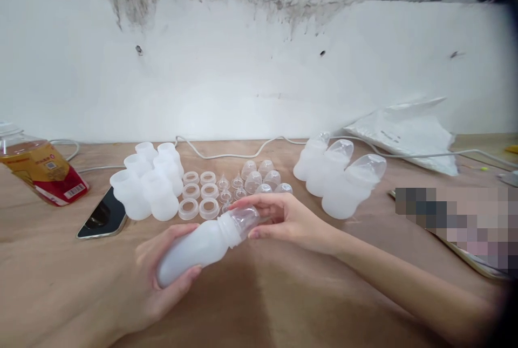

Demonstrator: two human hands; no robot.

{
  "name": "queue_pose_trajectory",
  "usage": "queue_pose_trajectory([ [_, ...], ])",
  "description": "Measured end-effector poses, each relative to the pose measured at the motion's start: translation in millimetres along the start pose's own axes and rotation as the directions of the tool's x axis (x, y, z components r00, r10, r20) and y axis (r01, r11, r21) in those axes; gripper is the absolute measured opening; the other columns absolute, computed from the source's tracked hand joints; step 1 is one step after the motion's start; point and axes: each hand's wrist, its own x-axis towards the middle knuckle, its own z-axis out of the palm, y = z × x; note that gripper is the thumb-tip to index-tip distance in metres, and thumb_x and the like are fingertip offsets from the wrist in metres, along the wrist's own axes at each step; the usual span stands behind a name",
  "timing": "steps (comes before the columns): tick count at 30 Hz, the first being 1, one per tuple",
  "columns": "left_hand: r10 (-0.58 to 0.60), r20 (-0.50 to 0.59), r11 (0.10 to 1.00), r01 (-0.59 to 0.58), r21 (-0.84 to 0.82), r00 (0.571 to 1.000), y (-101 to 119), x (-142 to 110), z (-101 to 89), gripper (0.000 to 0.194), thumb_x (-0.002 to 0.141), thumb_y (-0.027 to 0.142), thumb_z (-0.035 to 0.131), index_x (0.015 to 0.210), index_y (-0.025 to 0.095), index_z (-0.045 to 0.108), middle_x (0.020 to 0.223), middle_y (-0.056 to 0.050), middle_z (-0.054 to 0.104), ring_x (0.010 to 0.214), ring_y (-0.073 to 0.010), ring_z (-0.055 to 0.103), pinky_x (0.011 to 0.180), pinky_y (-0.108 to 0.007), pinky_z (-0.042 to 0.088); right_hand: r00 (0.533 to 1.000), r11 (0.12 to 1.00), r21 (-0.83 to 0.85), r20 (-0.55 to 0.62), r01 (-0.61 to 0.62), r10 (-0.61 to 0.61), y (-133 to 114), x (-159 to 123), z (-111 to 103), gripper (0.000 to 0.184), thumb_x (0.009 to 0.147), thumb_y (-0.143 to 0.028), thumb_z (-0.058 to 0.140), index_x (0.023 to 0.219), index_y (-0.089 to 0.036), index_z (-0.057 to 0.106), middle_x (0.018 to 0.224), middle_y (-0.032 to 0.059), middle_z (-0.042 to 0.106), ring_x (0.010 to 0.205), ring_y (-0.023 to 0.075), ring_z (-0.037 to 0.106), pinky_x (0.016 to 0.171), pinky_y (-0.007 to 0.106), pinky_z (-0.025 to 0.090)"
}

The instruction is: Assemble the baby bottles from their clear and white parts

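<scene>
A frosted white baby bottle (196, 251) lies tilted over the table, its top end pointing up and to the right. My left hand (162, 278) is wrapped round its body near the base. At the other end sits a clear dome cap (245, 219), gripped by the fingers of my right hand (279, 218). Just beyond the bottle are clear collar rings (209, 207), small clear teats (225, 196) and several more dome caps (272, 178). White open bottle bodies (164, 194) stand in a cluster behind my left hand. Three capped bottles (346, 189) stand at the right.
A drink bottle (50, 170) with a red and yellow label stands at far left, by a dark phone (103, 217). A white cable (243, 156) runs along the wall. At right lie a white plastic bag (404, 135) and a flat item (457, 229), its surface blurred out.
</scene>
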Motion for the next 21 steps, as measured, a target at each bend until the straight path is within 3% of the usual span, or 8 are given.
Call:
queue_pose_trajectory([
  [8, -0.085, -0.075, 0.996, 0.087, 0.025, 0.994, 1.7, -8.9, 10.2, 0.033, 0.073, 0.041, 0.052, 0.102, 0.026, 0.048, 0.086, 0.003, 0.066, 0.066, -0.0156, 0.062, 0.057, -0.021, 0.048, 0.998, 0.998, 0.024, 0.041, -0.056, 0.055, 9.4, -1.3, 2.7, 0.045, 0.068, -0.022, 0.067, 0.112, -0.018, 0.056, 0.104, 0.0061, 0.063, 0.083, 0.0160, 0.063, 0.075, 0.028, 0.051],
  [13, -0.100, -0.047, 0.995, 0.099, -0.028, 0.994, 5.2, -4.3, 9.7, 0.028, 0.072, 0.039, 0.053, 0.096, 0.025, 0.050, 0.082, 0.003, 0.066, 0.065, -0.0157, 0.062, 0.055, -0.021, 0.047, 0.998, 0.998, 0.018, -0.009, -0.067, 0.067, 11.8, -2.8, 8.7, 0.046, 0.066, -0.023, 0.068, 0.110, -0.015, 0.057, 0.100, 0.0069, 0.064, 0.082, 0.0160, 0.062, 0.073, 0.027, 0.051],
  [16, -0.114, -0.037, 0.992, 0.112, -0.052, 0.993, 6.1, -3.8, 9.0, 0.027, 0.071, 0.038, 0.055, 0.094, 0.026, 0.050, 0.084, 0.003, 0.066, 0.067, -0.0157, 0.061, 0.056, -0.021, 0.047, 0.996, 0.996, 0.022, 0.023, -0.085, 0.084, 11.3, -4.4, 11.4, 0.046, 0.067, -0.022, 0.068, 0.111, -0.016, 0.055, 0.097, 0.0063, 0.065, 0.082, 0.0164, 0.062, 0.074, 0.028, 0.050],
  [21, -0.098, 0.037, 0.982, 0.103, -0.158, 0.994, 0.6, -6.6, 9.3, 0.045, 0.065, 0.046, 0.060, 0.105, 0.029, 0.048, 0.092, 0.002, 0.065, 0.074, -0.0191, 0.061, 0.062, -0.025, 0.047, 0.995, 0.973, -0.215, 0.041, -0.082, 0.093, -22.3, -11.2, 11.9, 0.041, 0.070, -0.024, 0.065, 0.109, -0.024, 0.054, 0.099, 0.0010, 0.062, 0.080, 0.0154, 0.062, 0.069, 0.026, 0.050],
])
